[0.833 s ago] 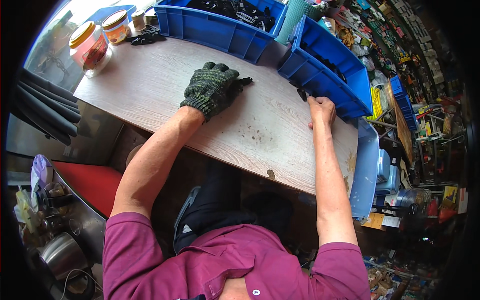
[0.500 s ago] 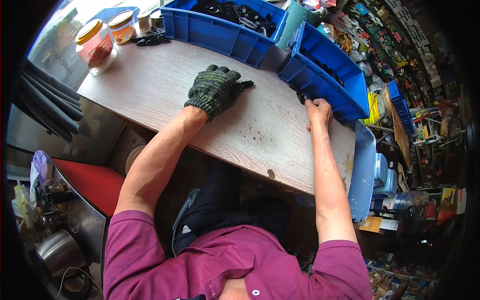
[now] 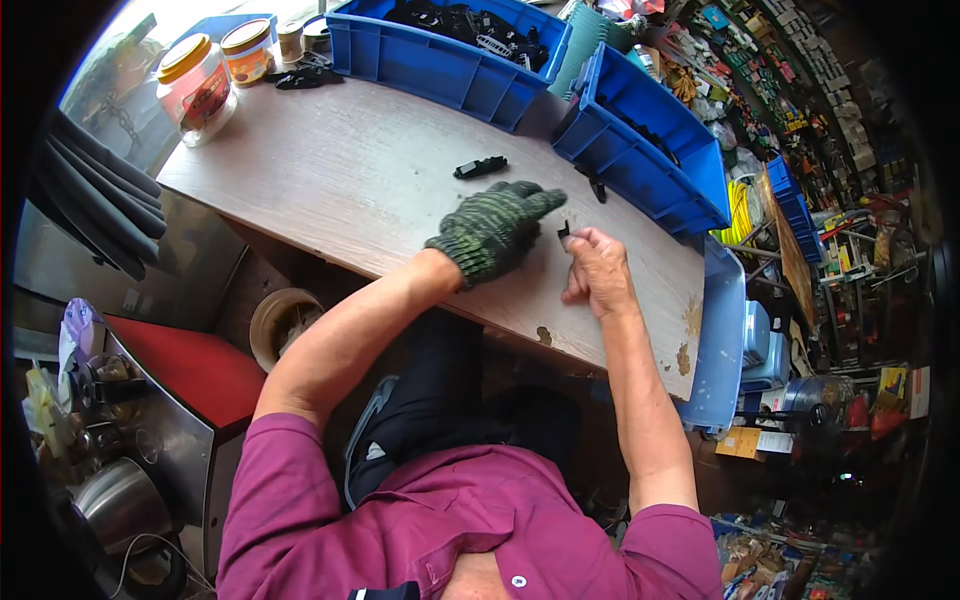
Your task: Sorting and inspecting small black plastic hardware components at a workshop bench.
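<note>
My left hand (image 3: 492, 232), in a dark green knitted glove, hovers over the middle of the table with its fingers stretched to the right. It looks open, though its palm side is hidden. Bare and closed, my right hand (image 3: 602, 272) pinches a small black plastic piece (image 3: 564, 233) between thumb and fingers, just right of the glove. Beyond the glove a longer black plastic part (image 3: 480, 167) lies on the table (image 3: 340, 170). Another small black piece (image 3: 598, 188) rests beside the right-hand blue bin (image 3: 640, 170).
A second blue bin (image 3: 430, 65), filled with black parts, stands at the table's back edge. Jars (image 3: 197, 90) and some black pieces (image 3: 303, 77) sit at the far left. A light-blue tub (image 3: 718, 340) adjoins the right end. Crowded shelves fill the right side.
My left hand has let go of the longer black part and moved right and nearer. My right hand has come back from the right-hand bin toward the glove, holding a small black piece.
</note>
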Demonstrator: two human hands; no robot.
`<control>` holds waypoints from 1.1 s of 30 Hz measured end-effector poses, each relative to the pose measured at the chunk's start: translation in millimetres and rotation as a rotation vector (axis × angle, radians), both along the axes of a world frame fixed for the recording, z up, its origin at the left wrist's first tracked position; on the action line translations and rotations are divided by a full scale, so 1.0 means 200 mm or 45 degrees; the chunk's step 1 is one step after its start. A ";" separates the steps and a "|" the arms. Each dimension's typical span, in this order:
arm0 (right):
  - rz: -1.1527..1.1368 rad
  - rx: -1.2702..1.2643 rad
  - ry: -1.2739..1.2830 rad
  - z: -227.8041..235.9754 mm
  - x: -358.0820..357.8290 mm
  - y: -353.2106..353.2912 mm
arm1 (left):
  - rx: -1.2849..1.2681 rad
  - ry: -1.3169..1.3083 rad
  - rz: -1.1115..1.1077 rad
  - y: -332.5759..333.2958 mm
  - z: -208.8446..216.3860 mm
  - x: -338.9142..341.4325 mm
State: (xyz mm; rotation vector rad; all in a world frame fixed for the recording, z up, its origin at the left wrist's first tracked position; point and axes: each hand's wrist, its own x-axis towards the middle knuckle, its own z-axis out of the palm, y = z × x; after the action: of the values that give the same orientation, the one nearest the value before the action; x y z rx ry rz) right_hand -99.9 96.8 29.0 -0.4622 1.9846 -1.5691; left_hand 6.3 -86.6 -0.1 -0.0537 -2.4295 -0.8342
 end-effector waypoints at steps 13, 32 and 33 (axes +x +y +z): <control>0.096 -0.082 0.025 -0.02 0.14 0.00 | -0.070 -0.116 -0.223 0.00 0.01 0.02; -0.391 -0.373 -0.086 -0.05 0.29 -0.11 | -0.359 -0.449 0.612 -0.31 0.10 0.03; -0.384 -0.378 -0.061 -0.05 0.29 -0.11 | -0.360 -0.445 0.605 -0.32 0.08 0.02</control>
State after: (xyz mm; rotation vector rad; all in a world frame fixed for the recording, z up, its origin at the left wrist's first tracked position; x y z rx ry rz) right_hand -41.5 74.7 19.4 -0.2409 1.8561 -2.0570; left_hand 11.1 -150.2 15.2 0.5849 -2.6973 -0.3012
